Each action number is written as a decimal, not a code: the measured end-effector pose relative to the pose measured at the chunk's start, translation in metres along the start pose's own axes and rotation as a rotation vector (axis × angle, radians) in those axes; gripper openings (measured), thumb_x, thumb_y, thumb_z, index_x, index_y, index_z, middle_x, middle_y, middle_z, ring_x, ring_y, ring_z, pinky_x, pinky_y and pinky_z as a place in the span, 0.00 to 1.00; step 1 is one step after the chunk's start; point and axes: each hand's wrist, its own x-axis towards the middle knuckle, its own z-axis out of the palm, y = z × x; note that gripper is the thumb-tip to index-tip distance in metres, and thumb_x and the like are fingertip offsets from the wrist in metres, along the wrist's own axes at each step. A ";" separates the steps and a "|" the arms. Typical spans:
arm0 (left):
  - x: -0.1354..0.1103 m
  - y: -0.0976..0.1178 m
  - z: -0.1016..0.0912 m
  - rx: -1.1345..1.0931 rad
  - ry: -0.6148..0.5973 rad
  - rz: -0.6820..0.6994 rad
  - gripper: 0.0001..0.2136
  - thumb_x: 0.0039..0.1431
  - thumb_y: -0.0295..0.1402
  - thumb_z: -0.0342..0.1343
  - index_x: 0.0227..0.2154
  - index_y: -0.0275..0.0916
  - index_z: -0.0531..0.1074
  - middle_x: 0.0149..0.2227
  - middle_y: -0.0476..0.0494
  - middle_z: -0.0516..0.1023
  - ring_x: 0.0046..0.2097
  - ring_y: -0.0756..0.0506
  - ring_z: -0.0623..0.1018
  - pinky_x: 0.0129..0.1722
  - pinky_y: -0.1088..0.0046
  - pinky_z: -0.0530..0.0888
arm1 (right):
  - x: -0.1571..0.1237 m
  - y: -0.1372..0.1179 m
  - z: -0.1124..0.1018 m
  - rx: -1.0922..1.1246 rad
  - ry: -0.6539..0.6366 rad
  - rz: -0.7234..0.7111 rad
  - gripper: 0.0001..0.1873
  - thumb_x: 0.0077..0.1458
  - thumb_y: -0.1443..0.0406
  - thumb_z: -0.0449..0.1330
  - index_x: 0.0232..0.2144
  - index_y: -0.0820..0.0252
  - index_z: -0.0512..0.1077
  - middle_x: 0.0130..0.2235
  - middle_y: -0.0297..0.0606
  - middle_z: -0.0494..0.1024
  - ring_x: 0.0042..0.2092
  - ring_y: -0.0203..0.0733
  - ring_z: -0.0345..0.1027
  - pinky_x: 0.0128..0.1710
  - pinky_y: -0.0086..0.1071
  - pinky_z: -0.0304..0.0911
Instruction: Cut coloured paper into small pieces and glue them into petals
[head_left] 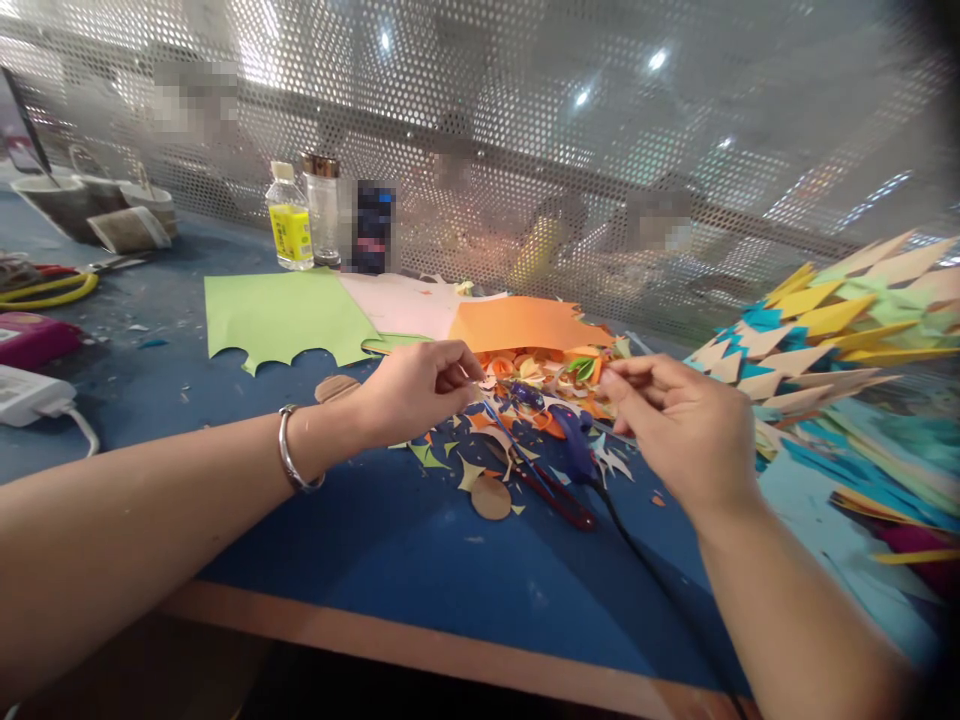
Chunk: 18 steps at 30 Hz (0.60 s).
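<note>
My left hand (424,395), a silver bangle at its wrist, is closed in a pinch above the paper scraps. Whatever its fingertips hold is too small to make out. To the right, my right hand (686,425) also pinches, its fingertips beside a green and orange paper piece (583,368); I cannot tell whether it grips that. Between the hands lies a purple-blue hot glue gun (574,440) with a black cord. A thin tool with dark red handles (559,500) rests beside it. A round brown disc (491,497) lies in front.
Green (285,315) and orange paper sheets (525,322) lie behind the hands. A folded-paper construction (817,320) stands at right. A yellow-labelled bottle (290,225) and a glass jar (324,215) stand before the perforated metal screen (495,90). A white adapter (34,395) sits at left.
</note>
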 end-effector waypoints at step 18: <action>0.002 -0.001 -0.009 0.120 -0.004 -0.022 0.06 0.50 0.30 0.57 0.33 0.37 0.74 0.26 0.46 0.78 0.26 0.51 0.74 0.26 0.75 0.71 | 0.025 0.065 -0.015 -0.074 0.068 0.041 0.13 0.54 0.58 0.61 0.32 0.63 0.75 0.23 0.44 0.77 0.19 0.39 0.69 0.20 0.30 0.65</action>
